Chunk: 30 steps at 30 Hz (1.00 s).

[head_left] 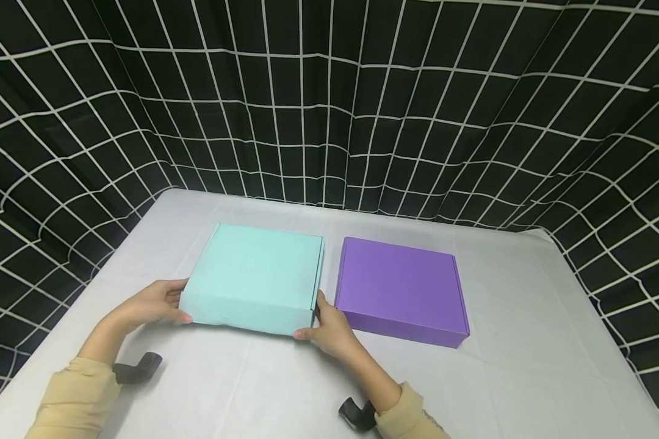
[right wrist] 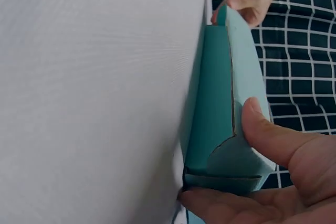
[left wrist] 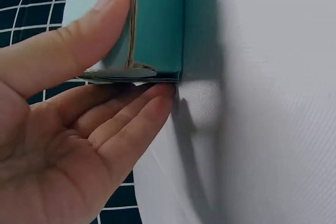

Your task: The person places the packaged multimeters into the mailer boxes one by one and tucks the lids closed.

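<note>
A mint-green cardboard box point(head_left: 255, 262) lies on the white table, left of centre, its lid down. Its front flap point(head_left: 247, 311) stands a little out from the darker teal front wall point(right wrist: 214, 87). My left hand point(head_left: 152, 303) holds the front left corner, thumb on the flap and fingers along the side. At the front right corner my right hand point(head_left: 332, 329) grips the box, with the thumb point(right wrist: 262, 124) against the flap and the fingers by the side. The box's interior is hidden.
A purple cardboard box point(head_left: 401, 286), closed, lies to the right, close to my right hand. Black cloth with a white grid point(head_left: 318, 110) surrounds the back and sides of the white table point(head_left: 527, 341). Dark wrist mounts point(head_left: 138, 369) stick out from both sleeves.
</note>
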Available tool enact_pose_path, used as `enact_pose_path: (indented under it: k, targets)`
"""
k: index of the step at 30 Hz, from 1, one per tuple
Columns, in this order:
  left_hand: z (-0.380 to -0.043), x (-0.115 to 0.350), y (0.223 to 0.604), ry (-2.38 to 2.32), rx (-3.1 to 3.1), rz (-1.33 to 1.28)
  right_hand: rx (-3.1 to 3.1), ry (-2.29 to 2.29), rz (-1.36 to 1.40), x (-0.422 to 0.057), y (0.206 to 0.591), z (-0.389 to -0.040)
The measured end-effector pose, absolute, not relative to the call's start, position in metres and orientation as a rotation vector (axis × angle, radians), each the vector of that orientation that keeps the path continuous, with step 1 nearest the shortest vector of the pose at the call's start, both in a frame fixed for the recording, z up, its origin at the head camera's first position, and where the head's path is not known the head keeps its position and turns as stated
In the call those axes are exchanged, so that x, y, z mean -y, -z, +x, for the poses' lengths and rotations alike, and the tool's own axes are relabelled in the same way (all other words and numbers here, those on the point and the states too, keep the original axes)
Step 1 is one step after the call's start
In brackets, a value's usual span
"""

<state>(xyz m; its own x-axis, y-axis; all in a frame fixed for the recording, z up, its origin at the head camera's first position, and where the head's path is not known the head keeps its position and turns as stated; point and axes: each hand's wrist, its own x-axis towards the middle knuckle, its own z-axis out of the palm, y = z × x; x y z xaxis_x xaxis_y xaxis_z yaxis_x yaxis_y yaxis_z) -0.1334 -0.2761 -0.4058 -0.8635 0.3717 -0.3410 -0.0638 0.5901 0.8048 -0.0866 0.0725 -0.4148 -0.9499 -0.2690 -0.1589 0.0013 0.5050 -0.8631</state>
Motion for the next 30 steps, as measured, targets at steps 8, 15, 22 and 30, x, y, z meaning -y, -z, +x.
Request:
enact_pose_path:
  k: [8,15,22,30]
  targets:
    - [-0.132,0.281,0.41,-1.112,-2.454,0.375,-2.551,1.296,-0.215,-0.071,0.413,-0.088]
    - [-0.136,0.282,0.418,-1.163,-2.523,0.327,-2.675,1.185,-0.225,-0.065,0.412,-0.09]
    - [-0.139,0.278,0.423,-1.146,-2.65,0.254,-2.863,1.118,-0.245,-0.059,0.414,-0.094]
    - [-0.143,0.268,0.427,-1.098,-2.827,0.211,-2.984,1.064,-0.194,-0.052,0.413,-0.099]
